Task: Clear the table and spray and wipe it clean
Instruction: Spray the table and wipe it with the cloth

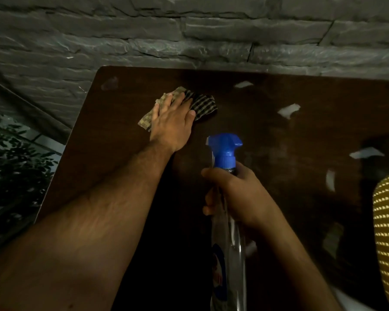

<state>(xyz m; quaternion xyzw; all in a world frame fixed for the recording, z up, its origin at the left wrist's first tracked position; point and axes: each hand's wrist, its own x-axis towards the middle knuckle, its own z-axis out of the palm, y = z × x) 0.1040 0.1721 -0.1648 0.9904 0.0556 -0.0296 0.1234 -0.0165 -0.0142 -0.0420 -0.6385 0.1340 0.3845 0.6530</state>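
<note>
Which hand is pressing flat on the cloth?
The left hand: it lies flat on the checked cloth on the table. The right hand is curled around the spray bottle instead.

Dark brown table (pixel 279 135) against a grey stone wall (pixel 144 41). Left hand (pixel 173 122) lies flat, fingers straight, pressing a checked cloth (pixel 202 104) onto the far left part of the table. Right hand (pixel 238 196) grips a clear spray bottle (pixel 227 243) — blue nozzle up, just near of the cloth. Pale glints dot the tabletop's right side.

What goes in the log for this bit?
left hand: flat on cloth | right hand: grips spray bottle | table: wiping
</note>
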